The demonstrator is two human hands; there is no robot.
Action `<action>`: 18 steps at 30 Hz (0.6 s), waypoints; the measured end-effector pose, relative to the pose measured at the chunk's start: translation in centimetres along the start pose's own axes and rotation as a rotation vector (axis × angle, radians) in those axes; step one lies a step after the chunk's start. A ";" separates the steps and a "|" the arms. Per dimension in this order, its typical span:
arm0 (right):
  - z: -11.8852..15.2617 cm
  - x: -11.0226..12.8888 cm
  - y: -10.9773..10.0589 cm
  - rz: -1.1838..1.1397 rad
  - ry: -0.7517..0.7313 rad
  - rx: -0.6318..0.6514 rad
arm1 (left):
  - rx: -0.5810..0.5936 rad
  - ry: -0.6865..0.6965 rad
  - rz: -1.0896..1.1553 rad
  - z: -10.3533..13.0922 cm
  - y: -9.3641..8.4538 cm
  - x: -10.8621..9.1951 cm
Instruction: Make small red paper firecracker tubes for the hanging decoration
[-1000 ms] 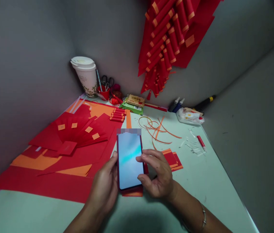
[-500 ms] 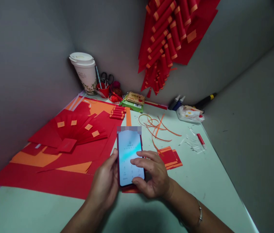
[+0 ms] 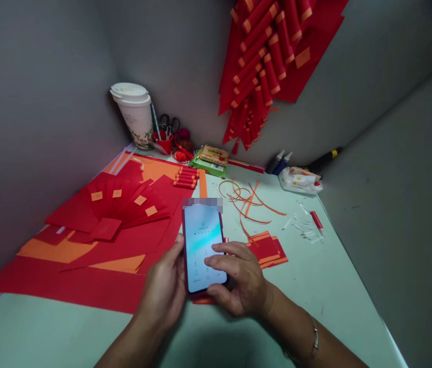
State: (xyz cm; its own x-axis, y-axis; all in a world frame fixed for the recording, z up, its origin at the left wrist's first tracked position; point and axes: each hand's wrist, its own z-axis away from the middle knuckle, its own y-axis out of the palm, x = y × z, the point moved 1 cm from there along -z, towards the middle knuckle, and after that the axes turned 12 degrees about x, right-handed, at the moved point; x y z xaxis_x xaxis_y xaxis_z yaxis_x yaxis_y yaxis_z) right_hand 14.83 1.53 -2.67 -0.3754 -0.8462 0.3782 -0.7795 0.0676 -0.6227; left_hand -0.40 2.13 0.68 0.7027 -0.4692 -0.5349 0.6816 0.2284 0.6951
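A phone with a lit, pale blue screen stands near the middle of the view, over the table's front part. My left hand grips it along its left edge, thumb beside the frame. On the screen are a row of small dots and a faint keypad. My right hand is at the phone's lower right, its fingers apart and bent over the screen; whether a fingertip touches the glass is too small to tell. Red and orange paper squares lie just beyond my right hand. Part of a red piece shows beneath the phone.
Red paper sheets and a folded red fan cover the left side. Small red rolls, orange strips and a red tube lie farther back. A white cup stands in the corner; red paper firecrackers hang above.
My right hand has shifted slightly down and left over the screen. The phone has moved a little left, and the first dot in the row now looks darker.
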 end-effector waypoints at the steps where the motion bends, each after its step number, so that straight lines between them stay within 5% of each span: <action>1: 0.0 0.0 -0.1 -0.005 -0.001 -0.003 | 0.000 0.003 0.001 0.0 0.0 0.0; 18: 0.0 0.3 -0.5 -0.013 -0.133 0.027 | -0.011 -0.009 0.009 0.0 0.0 -0.3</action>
State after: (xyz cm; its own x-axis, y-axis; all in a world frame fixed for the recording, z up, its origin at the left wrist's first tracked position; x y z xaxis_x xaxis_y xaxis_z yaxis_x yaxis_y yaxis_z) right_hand 15.15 1.23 -2.25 -0.2943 -0.9094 0.2937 -0.7696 0.0433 -0.6370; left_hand -0.65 2.29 0.87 0.7067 -0.4745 -0.5248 0.6778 0.2416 0.6944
